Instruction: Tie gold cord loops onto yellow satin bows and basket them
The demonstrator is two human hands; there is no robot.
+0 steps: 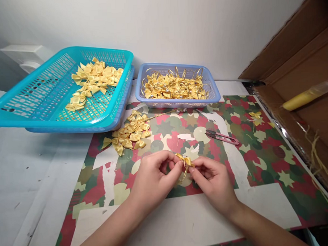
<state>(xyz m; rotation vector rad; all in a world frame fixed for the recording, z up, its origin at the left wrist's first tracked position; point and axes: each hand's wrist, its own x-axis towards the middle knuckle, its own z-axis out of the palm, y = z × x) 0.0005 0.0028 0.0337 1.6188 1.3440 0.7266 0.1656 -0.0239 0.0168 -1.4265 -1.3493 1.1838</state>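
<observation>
Between both hands, over the patterned sheet, is a small yellow ribbon bow (186,160) with a loop of gold cord hanging below it. My left hand (158,174) pinches its left side between thumb and fingertips. On the other side, my right hand (209,175) closes thumb and forefinger on the bow's right edge. Fingertips partly cover the bow's middle. A loose pile of yellow bows (131,131) lies beyond my left hand. Thread snips (222,136) with pink handles rest on the sheet beyond my right hand.
A turquoise basket (98,123) holding yellow bows stands at the left. Behind the sheet, a blue basket (179,101) contains bows with gold cord loops. Gold cord and small silver bells (178,111) lie before it. A cardboard box (295,73) borders the right side.
</observation>
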